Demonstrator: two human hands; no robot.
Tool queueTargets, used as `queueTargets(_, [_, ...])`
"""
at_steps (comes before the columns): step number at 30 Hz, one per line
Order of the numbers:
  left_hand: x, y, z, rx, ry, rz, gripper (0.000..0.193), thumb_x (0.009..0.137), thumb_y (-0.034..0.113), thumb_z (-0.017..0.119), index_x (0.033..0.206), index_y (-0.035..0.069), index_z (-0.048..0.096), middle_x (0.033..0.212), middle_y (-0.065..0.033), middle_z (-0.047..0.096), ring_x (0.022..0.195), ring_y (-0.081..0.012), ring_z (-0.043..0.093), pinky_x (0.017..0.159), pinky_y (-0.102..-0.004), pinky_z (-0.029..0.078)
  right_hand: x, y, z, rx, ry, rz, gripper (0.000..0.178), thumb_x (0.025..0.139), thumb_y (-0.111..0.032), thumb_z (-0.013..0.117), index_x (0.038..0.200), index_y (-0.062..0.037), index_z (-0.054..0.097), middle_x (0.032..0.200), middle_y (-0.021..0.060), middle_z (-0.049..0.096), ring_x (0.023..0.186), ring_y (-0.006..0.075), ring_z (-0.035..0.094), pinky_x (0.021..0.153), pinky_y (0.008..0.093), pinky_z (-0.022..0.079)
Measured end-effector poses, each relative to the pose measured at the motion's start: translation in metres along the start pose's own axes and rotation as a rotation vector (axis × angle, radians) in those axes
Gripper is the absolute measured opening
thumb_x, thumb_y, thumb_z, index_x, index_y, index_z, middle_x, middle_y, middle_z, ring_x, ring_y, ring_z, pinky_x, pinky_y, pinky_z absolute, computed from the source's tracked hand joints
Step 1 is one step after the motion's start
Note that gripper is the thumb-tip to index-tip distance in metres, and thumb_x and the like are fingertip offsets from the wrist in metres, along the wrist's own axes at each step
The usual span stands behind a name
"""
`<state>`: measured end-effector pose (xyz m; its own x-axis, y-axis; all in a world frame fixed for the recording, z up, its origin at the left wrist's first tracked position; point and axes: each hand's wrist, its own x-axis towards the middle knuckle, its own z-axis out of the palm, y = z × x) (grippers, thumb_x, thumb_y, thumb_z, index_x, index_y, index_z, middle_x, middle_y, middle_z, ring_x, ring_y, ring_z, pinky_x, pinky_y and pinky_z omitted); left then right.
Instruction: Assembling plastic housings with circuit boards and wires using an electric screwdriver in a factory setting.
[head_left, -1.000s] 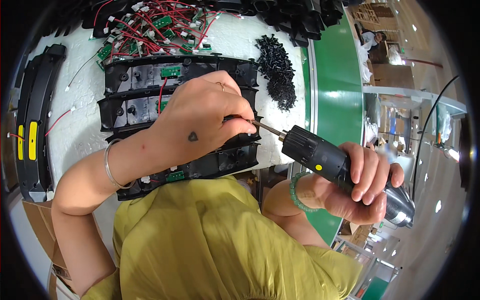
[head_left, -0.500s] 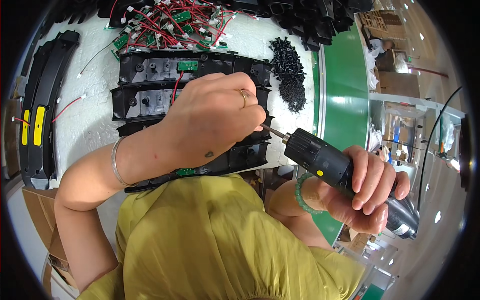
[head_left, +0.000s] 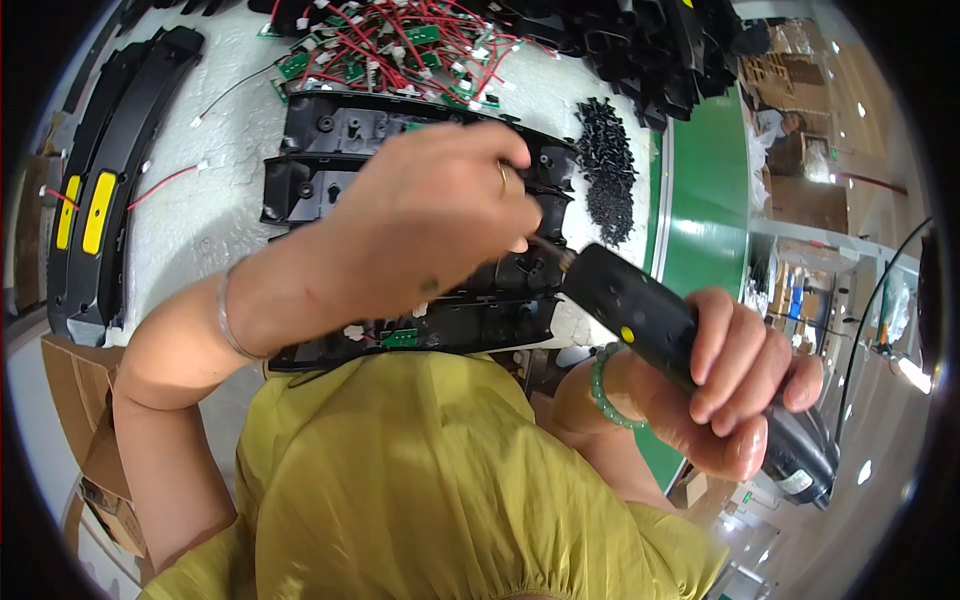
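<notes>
My right hand (head_left: 735,385) grips a black electric screwdriver (head_left: 635,305) with a yellow dot, its thin bit (head_left: 548,247) aimed left. My left hand (head_left: 430,205) is closed, and its pinched fingertips meet the end of the bit. Whatever sits between those fingers is hidden. Beneath the left hand lie several curved black plastic housings (head_left: 310,190), stacked in rows one before the other. A green circuit board (head_left: 400,338) with a white connector sits in the nearest housing. My left hand and forearm cover much of the middle ones.
A heap of green boards with red wires (head_left: 400,50) lies at the back. Black screws (head_left: 608,165) are piled at the right, near a green surface (head_left: 705,220). More black parts (head_left: 640,50) fill the back right. Housings with yellow strips (head_left: 98,212) stand at the left.
The whole view has shifted, with the bench things now further right. My left hand has moved slightly up and is a little blurred. The screwdriver stays at its fingertips.
</notes>
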<state>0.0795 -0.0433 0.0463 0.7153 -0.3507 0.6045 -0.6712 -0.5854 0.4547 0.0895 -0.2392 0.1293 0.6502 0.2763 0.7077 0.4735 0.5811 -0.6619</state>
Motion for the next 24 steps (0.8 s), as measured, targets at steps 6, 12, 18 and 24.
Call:
queueTargets(6, [-0.016,-0.058,-0.044,0.305,-0.018,-0.191,0.022,0.068,0.01,0.075,0.089,0.005,0.068,0.117,-0.006,0.063,0.115,-0.0307,0.052,0.096,-0.0409,0.043,0.026,0.054,0.009,0.02,-0.085,0.073,0.028,0.077,-0.012,0.05,0.104,-0.0115,0.058,0.062,-0.0055,0.042,0.053,0.0078,0.039,0.059,0.0279,0.034])
queueTargets(12, [-0.026,-0.063,-0.017,0.275,-0.012,-0.27,0.021,0.066,0.012,0.077,0.084,0.006,0.069,0.133,-0.0086,0.053,0.13,-0.0343,0.037,0.105,-0.0433,0.035,0.032,0.1,0.025,-0.089,-0.02,0.099,0.03,0.077,-0.012,0.047,0.106,-0.0072,0.052,0.062,0.0017,0.04,0.054,0.0144,0.038,0.059,0.0339,0.038])
queueTargets(18, [-0.028,-0.068,-0.012,0.297,0.008,-0.241,0.018,0.064,0.013,0.077,0.078,0.005,0.068,0.136,-0.0078,0.051,0.131,-0.0353,0.036,0.105,-0.0469,0.033,0.031,0.114,0.023,0.093,-0.025,0.112,0.035,0.08,-0.002,0.059,0.111,-0.0029,0.042,0.064,0.0064,0.051,0.051,0.0147,0.047,0.051,0.0319,0.045])
queueTargets(24, [-0.028,-0.096,0.007,0.736,0.47,0.23,0.011,0.075,0.013,0.072,0.079,0.003,0.07,0.125,-0.0168,0.057,0.123,-0.034,0.045,0.097,-0.0466,0.038,0.032,0.119,0.025,0.086,-0.028,0.147,0.035,0.079,-0.001,0.061,0.108,-0.0032,0.042,0.066,0.0066,0.053,0.052,0.0147,0.049,0.052,0.0304,0.046])
